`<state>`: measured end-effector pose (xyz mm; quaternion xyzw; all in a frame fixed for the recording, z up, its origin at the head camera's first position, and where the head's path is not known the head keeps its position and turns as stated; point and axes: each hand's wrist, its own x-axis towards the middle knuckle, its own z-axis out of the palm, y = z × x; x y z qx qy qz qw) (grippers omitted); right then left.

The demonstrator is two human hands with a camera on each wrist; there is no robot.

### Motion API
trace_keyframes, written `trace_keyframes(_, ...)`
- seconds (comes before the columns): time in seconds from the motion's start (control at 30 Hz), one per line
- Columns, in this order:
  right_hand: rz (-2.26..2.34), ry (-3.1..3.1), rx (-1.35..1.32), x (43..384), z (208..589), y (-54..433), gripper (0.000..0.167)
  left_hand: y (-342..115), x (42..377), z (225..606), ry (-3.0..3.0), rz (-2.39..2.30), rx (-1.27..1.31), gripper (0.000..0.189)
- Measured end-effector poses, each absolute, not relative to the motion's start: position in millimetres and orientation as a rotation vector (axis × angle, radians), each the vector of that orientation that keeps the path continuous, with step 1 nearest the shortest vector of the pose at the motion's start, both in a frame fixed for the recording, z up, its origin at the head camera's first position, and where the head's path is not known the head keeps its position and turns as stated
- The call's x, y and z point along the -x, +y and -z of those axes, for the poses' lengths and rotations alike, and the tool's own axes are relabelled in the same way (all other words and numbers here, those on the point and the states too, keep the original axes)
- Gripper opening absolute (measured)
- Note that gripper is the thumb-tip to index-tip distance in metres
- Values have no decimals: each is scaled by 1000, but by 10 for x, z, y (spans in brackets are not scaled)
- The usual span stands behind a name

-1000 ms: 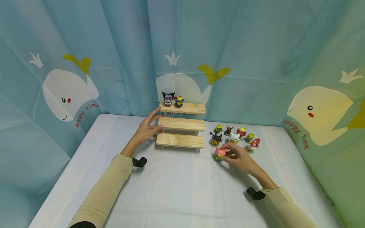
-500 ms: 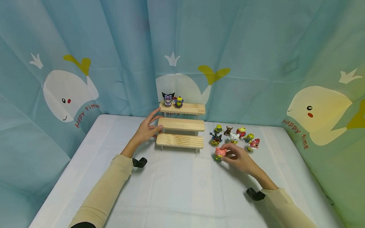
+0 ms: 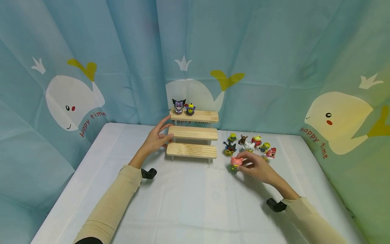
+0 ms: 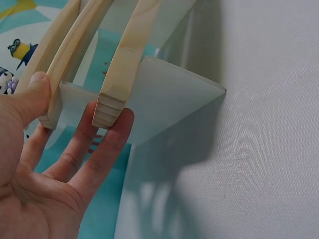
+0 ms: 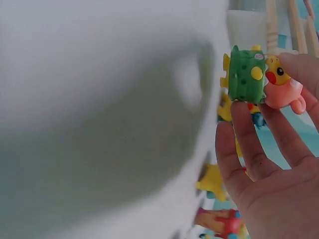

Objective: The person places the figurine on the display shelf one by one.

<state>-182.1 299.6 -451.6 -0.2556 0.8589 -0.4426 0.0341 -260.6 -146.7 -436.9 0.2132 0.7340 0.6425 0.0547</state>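
My left hand grips the left end of a three-tier wooden display shelf. In the left wrist view the thumb lies on one plank and fingertips touch the plank ends. My right hand pinches a small figurine with a pink top and green body, right of the shelf. The right wrist view shows its green underside and a yellow face with an orange mouth. On the top tier stand a black-and-purple figurine and a yellow one with purple wings.
Several figurines stand behind my right hand, among them a black-eared one, a white fluffy one and a red-and-pink one. A white cloth covers the table. A blue curtain with whale prints hangs behind.
The pink-and-green figurine and my right hand have shifted very slightly to the right. My left hand stays on the shelf, and the view has turned a little.
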Motion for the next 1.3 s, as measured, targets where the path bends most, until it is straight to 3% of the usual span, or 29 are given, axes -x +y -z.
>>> trace_keyframes(0.67, 1415, 2747, 807, 1818, 3737, 3075, 28, -1465, 2601, 4366, 2248, -1935, -640, 78)
trace_keyframes(1.3, 1530, 2786, 795, 1811, 3538, 3069, 33, -1460, 2577, 4341, 2234, -1941, -629, 78)
